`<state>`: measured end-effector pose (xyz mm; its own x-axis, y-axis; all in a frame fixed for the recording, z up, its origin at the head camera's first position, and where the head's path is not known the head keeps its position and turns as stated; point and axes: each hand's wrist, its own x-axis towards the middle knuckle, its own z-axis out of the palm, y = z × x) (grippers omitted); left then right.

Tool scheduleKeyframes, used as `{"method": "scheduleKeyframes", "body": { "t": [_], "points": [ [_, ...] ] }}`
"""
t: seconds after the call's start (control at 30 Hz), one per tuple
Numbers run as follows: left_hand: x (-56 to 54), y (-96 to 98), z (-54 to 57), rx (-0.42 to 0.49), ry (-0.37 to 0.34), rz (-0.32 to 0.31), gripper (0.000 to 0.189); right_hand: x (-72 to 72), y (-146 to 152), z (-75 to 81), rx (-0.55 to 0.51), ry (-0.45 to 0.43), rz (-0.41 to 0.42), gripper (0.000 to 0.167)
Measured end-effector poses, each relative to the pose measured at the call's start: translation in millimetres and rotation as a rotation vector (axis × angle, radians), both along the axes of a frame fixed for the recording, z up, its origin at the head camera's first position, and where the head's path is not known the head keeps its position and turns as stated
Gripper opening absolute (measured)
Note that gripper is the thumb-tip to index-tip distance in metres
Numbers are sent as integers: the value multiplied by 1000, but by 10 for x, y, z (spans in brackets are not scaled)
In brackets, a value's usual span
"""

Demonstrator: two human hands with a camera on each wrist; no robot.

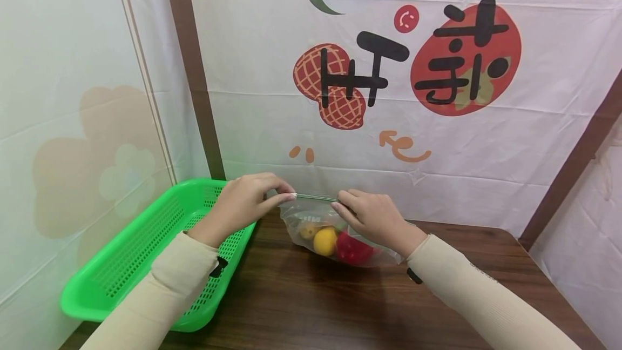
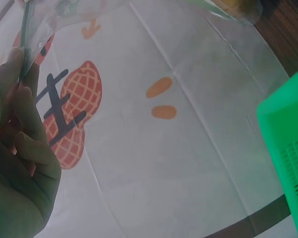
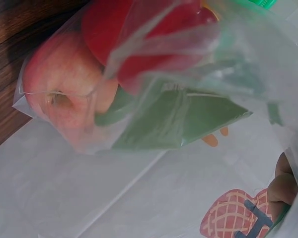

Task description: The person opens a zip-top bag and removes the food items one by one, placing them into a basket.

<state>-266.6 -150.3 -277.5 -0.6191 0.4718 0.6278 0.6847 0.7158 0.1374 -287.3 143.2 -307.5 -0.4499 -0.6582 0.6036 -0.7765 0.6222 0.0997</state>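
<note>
A clear zip bag (image 1: pixel 295 216) hangs just over the table, its zip edge stretched level between my hands. My left hand (image 1: pixel 248 199) pinches the left end of that edge between thumb and fingers. Farther right along the zip, my right hand (image 1: pixel 376 216) pinches it too. Inside lie a round yellow fruit (image 1: pixel 325 241), a smaller dull yellow one (image 1: pixel 308 230) and a glossy red piece of produce (image 1: pixel 353 247). The right wrist view adds a pinkish apple (image 3: pixel 64 89) and a green patch (image 3: pixel 188 116) seen through the plastic.
Left of the bag stands a green perforated basket (image 1: pixel 141 209), partly behind my left forearm. The dark wooden table (image 1: pixel 301 307) runs under everything. A white printed curtain (image 1: pixel 252 123) closes off the back, with more sheeting at both sides.
</note>
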Motion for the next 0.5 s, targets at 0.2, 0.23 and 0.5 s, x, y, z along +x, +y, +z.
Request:
{"method": "scheduleKeyframes", "body": {
  "t": [0.2, 0.23, 0.5],
  "points": [
    [19, -47, 3, 17, -35, 16, 16, -7, 3, -2, -5, -18, -4, 23],
    [19, -49, 4, 21, -41, 19, 16, -8, 4, -2, -5, -23, -7, 23],
    [-7, 39, -19, 73, -210, -57, 23, -1, 43, -13, -6, -56, -40, 24]
  ]
}}
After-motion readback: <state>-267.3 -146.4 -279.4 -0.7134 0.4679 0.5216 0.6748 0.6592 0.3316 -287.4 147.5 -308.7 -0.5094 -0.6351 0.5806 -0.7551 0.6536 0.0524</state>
